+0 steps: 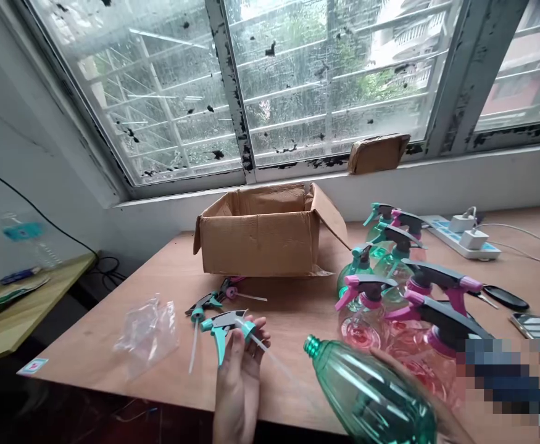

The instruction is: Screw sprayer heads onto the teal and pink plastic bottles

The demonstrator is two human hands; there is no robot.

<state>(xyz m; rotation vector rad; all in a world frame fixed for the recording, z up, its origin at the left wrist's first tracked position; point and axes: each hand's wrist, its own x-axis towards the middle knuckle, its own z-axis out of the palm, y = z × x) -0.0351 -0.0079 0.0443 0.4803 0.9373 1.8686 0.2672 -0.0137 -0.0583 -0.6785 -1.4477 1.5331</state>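
Observation:
My left hand (240, 370) is closed on a grey and teal trigger sprayer head (226, 325), whose thin clear tube slants down to the right. My right hand (431, 401), mostly hidden and partly pixelated, grips a teal green plastic bottle (371, 394) lying tilted, its open threaded neck pointing up left toward the sprayer head. Two more loose sprayer heads (214, 300) lie on the wooden table (126, 296) just beyond my left hand.
An open cardboard box (263, 231) stands at the table's back. Several assembled pink and green spray bottles (390, 290) crowd the right side. A clear plastic bag (147, 333) lies left. A power strip (464, 240), scissors (501, 298) and a phone (538, 325) are far right.

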